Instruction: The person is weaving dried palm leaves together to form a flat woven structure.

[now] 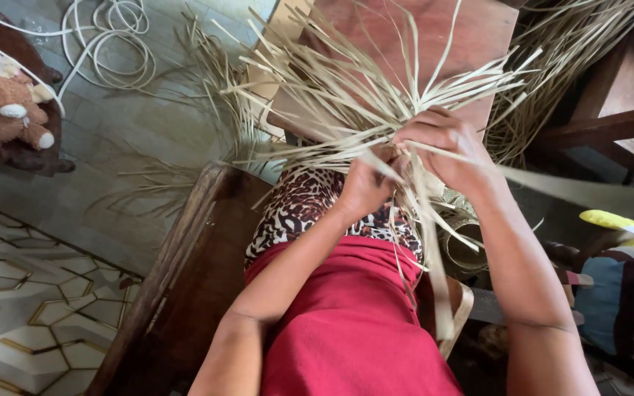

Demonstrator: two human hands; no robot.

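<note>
A bundle of pale dried leaf strips (346, 95) fans out upward and to the left from where both hands meet. My left hand (365, 187) pinches strips at the gathered base, fingers closed. Over the same knot of strips curls my right hand (445, 150), gripping them from above. Loose strip ends (434, 249) hang down over my lap, which is covered by a red cloth (346, 315) and a leopard-print garment (299, 205). A woven coil (464, 242) of the same material sits under my right wrist.
A wooden chair frame (185, 279) is at my left. A reddish wooden table (412, 37) stands ahead, with more strips (574, 51) piled to its right. Plush toys (1, 103) lie far left, another toy (625, 293) right. White cord (111, 44) coils on the floor.
</note>
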